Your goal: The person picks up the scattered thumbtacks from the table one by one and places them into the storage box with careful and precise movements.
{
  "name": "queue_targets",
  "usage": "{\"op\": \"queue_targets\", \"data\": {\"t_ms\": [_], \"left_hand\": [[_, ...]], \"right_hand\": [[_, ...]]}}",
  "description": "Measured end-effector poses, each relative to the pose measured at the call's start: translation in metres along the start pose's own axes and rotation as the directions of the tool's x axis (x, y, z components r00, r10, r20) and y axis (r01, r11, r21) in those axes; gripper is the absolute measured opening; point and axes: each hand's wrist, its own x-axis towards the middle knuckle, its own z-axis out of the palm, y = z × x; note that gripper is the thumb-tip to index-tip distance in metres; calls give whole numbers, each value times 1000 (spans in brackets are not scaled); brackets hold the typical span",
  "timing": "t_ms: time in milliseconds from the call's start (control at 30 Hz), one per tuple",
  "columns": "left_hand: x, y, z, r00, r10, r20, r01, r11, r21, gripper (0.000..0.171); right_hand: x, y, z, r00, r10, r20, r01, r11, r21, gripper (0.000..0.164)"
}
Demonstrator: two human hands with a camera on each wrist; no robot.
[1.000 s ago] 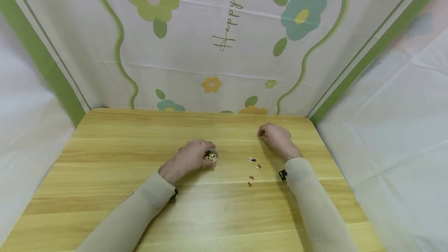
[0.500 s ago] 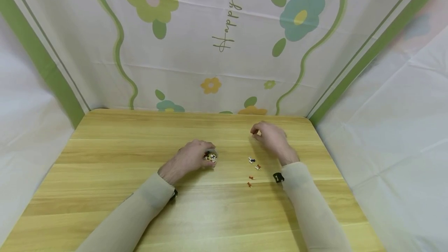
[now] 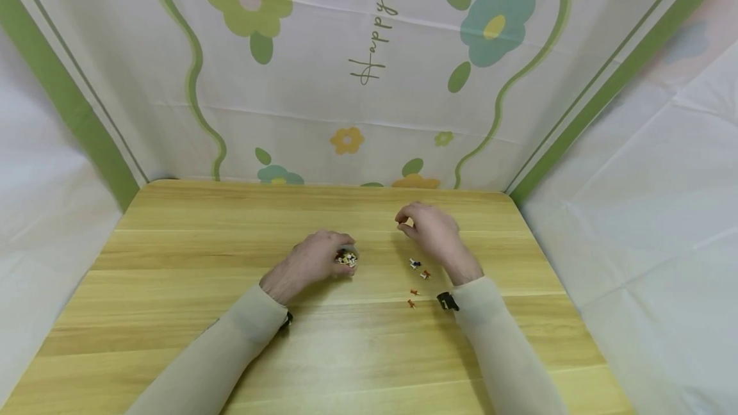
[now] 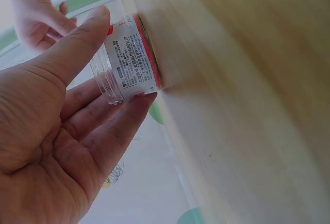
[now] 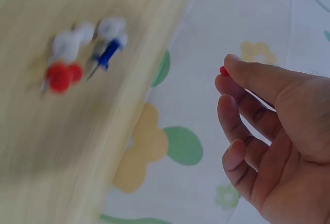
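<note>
My left hand [image 3: 316, 257] grips a small clear jar [image 4: 131, 59] that stands on the table, its thumb on one side and fingers on the other. A printed label with a red band wraps the jar. Many-coloured push pins [image 3: 347, 257] fill it, seen through its uncovered mouth in the head view. Above the table to the right, my right hand [image 3: 431, 230] pinches a red push pin [image 5: 224, 71] between thumb and forefinger; most of that pin is hidden by the fingertips. The other fingers are loosely bent.
Several loose push pins lie on the wooden table [image 3: 230, 223] right of the jar: a blue pin [image 5: 106, 54] beside white ones, a red pin [image 5: 62, 76] with a white one, and two red pins nearer the front. A flowered cloth [image 3: 311, 82] rises behind the table.
My right hand has moved left across the far part of the table, toward the jar, with the red push pin between its fingertips. My left hand and the jar have stayed in place.
</note>
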Motion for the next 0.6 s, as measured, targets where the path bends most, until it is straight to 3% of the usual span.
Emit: {"op": "queue_targets", "data": {"t_ms": [600], "left_hand": [[0, 1, -1, 1000, -7, 7, 7, 1000, -3, 53]], "right_hand": [[-8, -51, 14, 990, -142, -20, 142, 990, 0, 12]]}}
